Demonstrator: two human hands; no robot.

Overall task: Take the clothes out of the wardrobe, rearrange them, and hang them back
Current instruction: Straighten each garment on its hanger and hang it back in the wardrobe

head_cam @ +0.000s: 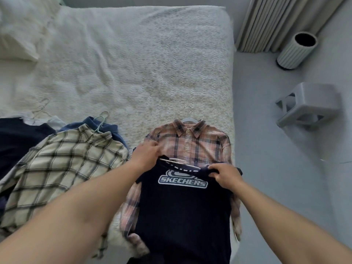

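Note:
A navy T-shirt (pixel 182 212) with a white Skechers logo lies on top of a pink plaid shirt (pixel 192 143) near the bed's right edge. A white hanger (pixel 176 160) shows in the T-shirt's neck. My left hand (pixel 146 154) grips the T-shirt's left shoulder. My right hand (pixel 224 175) pinches its right shoulder. The plaid shirt is on its own white hanger (pixel 188 116), hook pointing up the bed. To the left lies a cream checked shirt (pixel 57 168) over a blue garment on a pale green hanger (pixel 102 121).
The white bed cover (pixel 133 63) spreads beyond the clothes, with pillows (pixel 21 33) at the far left. More dark clothing (pixel 17 138) lies at the left edge. On the grey floor stand a grey stool (pixel 308 105), a ribbed cylindrical bin (pixel 297 50) and curtains (pixel 282 21).

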